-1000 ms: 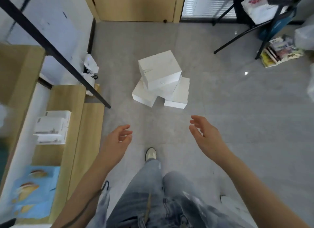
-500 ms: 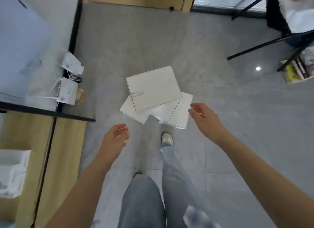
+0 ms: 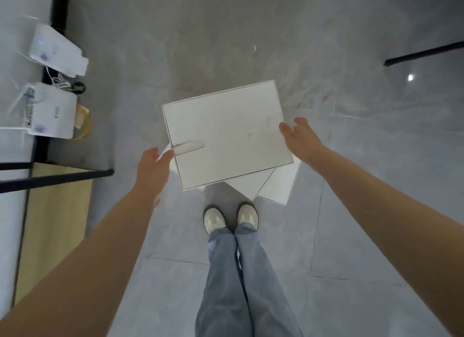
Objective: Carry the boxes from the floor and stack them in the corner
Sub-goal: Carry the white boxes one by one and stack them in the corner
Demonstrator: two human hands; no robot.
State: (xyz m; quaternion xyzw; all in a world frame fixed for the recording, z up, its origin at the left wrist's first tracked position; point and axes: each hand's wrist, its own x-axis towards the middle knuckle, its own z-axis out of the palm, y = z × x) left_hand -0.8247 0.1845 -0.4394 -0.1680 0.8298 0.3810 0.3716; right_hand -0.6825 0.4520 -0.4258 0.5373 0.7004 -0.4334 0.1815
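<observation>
Grey tiled floor (glossy, reflective)

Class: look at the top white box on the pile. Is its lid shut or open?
Shut. The top box shows one flat, unbroken white face with no flap raised, and a strip of clear tape lies across its left edge.
</observation>
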